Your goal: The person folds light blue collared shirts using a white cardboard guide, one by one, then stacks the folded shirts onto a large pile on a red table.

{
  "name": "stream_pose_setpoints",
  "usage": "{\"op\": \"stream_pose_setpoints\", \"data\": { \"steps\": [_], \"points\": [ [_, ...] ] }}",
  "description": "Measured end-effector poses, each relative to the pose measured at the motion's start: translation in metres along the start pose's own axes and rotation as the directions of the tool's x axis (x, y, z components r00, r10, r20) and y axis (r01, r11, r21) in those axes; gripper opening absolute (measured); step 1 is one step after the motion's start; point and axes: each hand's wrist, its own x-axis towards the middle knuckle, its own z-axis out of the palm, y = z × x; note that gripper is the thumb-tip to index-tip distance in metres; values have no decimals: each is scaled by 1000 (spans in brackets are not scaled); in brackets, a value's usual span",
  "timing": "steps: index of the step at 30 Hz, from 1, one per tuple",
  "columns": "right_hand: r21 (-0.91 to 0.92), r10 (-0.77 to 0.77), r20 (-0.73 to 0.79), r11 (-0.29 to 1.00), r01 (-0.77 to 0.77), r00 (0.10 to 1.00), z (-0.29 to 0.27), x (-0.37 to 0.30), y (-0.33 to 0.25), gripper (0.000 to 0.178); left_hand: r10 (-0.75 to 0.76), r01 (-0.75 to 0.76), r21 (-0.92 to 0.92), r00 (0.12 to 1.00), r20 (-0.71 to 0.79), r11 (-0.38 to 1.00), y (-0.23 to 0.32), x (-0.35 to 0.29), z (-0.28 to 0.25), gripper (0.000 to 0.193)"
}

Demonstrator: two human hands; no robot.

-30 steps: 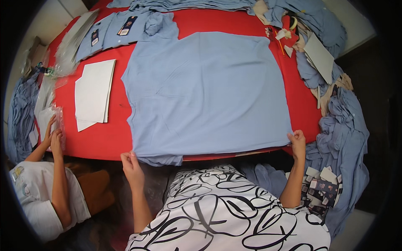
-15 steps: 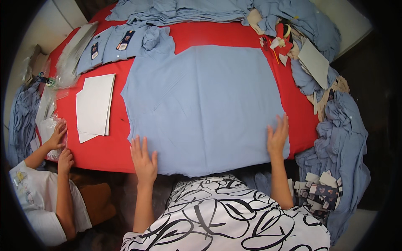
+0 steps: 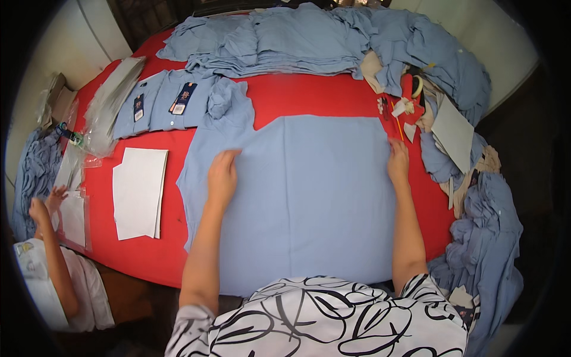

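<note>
A light blue shirt lies spread on the red-covered table in front of me, with a crease down its middle and one sleeve bunched at the far left. My left hand rests on the left part of its body, fingers curled in against the cloth. At the far right edge of the shirt, my right hand has its fingers bent around the cloth. Both forearms reach over the near part of the fabric.
White card sheets lie left of the shirt. Beyond them are folded shirts with tags and clear plastic bags. Blue garments are piled at the back, more at right. A co-worker's hands are at far left.
Both my hands have moved away from me, from the shirt's near part toward its far end, and their fingers have curled. The view has tilted up. The co-worker's hands have shifted left.
</note>
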Motion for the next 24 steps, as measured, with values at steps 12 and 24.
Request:
{"op": "stream_pose_setpoints", "data": {
  "steps": [12, 24],
  "points": [
    [-52, 50, 18, 997, -49, 999, 88, 81, -104, 30, 28, -86, 259, 975, 219, 962, -50, 73, 44, 58],
    [411, -372, 240, 876, 253, 897, 204, 58, -315, 13, -106, 8, 457, 976, 190, 889, -58, 86, 41, 101]
  ]
}}
